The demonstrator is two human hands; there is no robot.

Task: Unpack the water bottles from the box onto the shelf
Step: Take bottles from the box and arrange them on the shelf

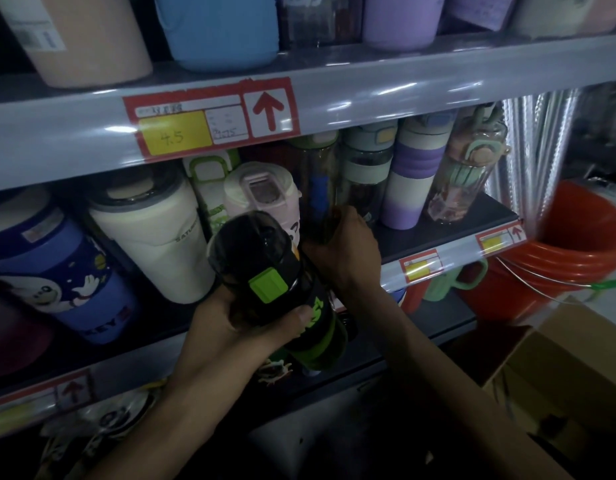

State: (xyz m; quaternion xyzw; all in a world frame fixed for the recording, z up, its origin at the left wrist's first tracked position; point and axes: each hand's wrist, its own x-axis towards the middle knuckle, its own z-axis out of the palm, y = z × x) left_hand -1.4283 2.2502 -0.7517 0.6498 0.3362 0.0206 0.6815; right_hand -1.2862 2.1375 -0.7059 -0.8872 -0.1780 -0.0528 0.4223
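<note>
Black-and-green bottle [265, 271], gripped in left hand [227, 318]; right hand [348, 254] clasping dark clear bottle [317, 174], on shelf [448, 230]

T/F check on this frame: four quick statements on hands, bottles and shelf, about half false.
1. The left hand holds the black bottle with the green latch. True.
2. The right hand hangs empty over the cardboard box. False: it is up at the middle shelf, with its fingers round the base of a tall dark bottle standing there.
3. The bucket to the right of the shelving is blue. False: it is red.
4. The price tag on the upper shelf rail shows a red arrow pointing up. True.
</note>
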